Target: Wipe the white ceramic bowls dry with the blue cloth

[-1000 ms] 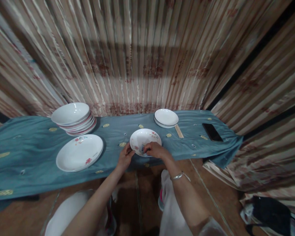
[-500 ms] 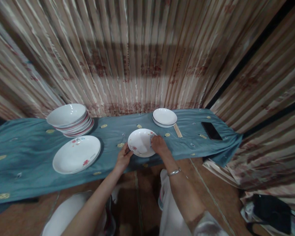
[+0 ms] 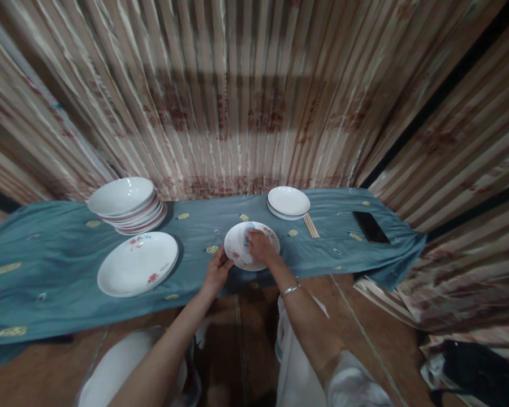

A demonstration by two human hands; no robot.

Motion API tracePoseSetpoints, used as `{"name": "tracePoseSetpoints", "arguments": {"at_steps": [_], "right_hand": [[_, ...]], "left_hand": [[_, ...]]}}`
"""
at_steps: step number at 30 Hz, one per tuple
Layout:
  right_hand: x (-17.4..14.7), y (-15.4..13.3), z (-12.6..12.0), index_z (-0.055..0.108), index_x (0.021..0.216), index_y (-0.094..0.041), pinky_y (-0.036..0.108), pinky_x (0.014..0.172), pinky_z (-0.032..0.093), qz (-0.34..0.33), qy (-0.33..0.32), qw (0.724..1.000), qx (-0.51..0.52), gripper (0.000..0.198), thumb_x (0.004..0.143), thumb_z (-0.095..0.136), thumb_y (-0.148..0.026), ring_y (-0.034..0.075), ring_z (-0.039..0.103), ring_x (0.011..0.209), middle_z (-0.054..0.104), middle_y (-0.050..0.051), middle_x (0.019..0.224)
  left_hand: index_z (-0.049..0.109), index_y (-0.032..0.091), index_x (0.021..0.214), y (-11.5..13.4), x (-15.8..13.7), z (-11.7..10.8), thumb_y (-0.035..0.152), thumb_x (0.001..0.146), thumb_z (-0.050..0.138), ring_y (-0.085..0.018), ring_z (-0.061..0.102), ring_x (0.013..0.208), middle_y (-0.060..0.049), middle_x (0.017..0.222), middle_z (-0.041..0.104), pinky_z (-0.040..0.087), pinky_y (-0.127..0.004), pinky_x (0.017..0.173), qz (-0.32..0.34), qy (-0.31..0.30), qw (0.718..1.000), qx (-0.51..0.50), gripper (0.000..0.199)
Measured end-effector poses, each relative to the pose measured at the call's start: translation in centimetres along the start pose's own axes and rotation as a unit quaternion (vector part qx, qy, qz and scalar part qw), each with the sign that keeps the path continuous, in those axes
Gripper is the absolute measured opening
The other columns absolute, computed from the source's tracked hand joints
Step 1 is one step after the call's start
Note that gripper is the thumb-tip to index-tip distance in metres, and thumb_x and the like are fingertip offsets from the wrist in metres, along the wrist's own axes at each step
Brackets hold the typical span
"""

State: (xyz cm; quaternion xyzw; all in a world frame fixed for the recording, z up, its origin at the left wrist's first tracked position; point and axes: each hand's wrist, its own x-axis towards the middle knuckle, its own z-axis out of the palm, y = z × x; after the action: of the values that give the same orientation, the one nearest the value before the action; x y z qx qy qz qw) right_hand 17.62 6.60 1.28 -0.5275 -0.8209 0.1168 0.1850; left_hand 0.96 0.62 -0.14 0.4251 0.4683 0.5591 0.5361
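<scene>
A white plate [image 3: 233, 237] with red flowers near its rim is at the front edge of the table, in the middle of the head view. My left hand [image 3: 218, 271] is closed on the plate's left rim, thumb on top. Inside the plate, my right hand [image 3: 262, 247] presses a small light-blue cloth [image 3: 249, 229] against the surface. Most of the cloth is hidden by the fingers, so its full shape does not show. A silvery bracelet circles the right wrist.
Left on the teal tablecloth [image 3: 199, 226] stand a stack of bowls [image 3: 123, 198] and flowered plates [image 3: 138, 265]. Small dishes [image 3: 288, 200], chopsticks [image 3: 311, 226] and a black phone [image 3: 371, 227] lie to the right. A pleated curtain [image 3: 246, 113] hangs behind.
My right hand has moved with the cloth from the plate's right side toward its middle. My left hand stays on the left rim. The view has shifted slightly.
</scene>
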Motion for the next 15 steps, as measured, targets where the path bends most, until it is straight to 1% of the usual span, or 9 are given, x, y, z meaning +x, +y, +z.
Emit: {"name": "tracePoseSetpoints", "arguments": {"at_steps": [3,6,11,15], "right_hand": [[0.1,-0.9,-0.2,0.062,0.114,-0.010,0.036,0.110,0.033,-0.002,-0.029,0.997,0.068,0.038,0.079,0.049,-0.002,0.022,0.047,0.128,0.056,0.017,0.133],[-0.3,-1.8,-0.6,0.065,0.110,-0.015,0.035,0.110,0.034,-0.026,-0.055,0.991,0.118,0.042,0.075,0.049,0.001,0.020,0.049,0.127,0.058,0.011,0.134],[-1.5,-2.8,-1.6,0.070,0.102,-0.020,0.030,0.105,0.039,-0.062,-0.096,0.979,0.168,0.043,0.072,0.048,0.002,0.018,0.056,0.119,0.063,0.005,0.126],[-2.4,-2.5,-2.6,0.073,0.095,-0.020,0.028,0.099,0.042,-0.074,-0.129,0.970,0.194,0.041,0.071,0.049,0.003,0.018,0.062,0.111,0.070,0.003,0.115]], "left_hand": [[0.062,0.018,0.106,0.3,-0.1,0.1,0.021,0.057,0.070,-0.025,0.063,0.103,-0.007,0.107,0.070,0.044,-0.042,0.097,-0.006,-0.004,1.000,0.000,0.050],[0.063,0.018,0.103,0.4,0.0,0.2,0.020,0.055,0.070,-0.025,0.064,0.101,-0.006,0.103,0.071,0.045,-0.042,0.096,-0.011,-0.005,1.000,-0.006,0.048],[0.063,0.018,0.102,0.3,0.1,0.2,0.023,0.054,0.073,-0.026,0.064,0.103,-0.006,0.104,0.072,0.044,-0.043,0.098,-0.013,0.004,1.000,-0.019,0.050],[0.064,0.018,0.102,0.4,0.1,0.2,0.024,0.052,0.076,-0.026,0.064,0.103,-0.006,0.104,0.072,0.044,-0.044,0.099,-0.017,0.005,1.000,-0.020,0.052]]}}
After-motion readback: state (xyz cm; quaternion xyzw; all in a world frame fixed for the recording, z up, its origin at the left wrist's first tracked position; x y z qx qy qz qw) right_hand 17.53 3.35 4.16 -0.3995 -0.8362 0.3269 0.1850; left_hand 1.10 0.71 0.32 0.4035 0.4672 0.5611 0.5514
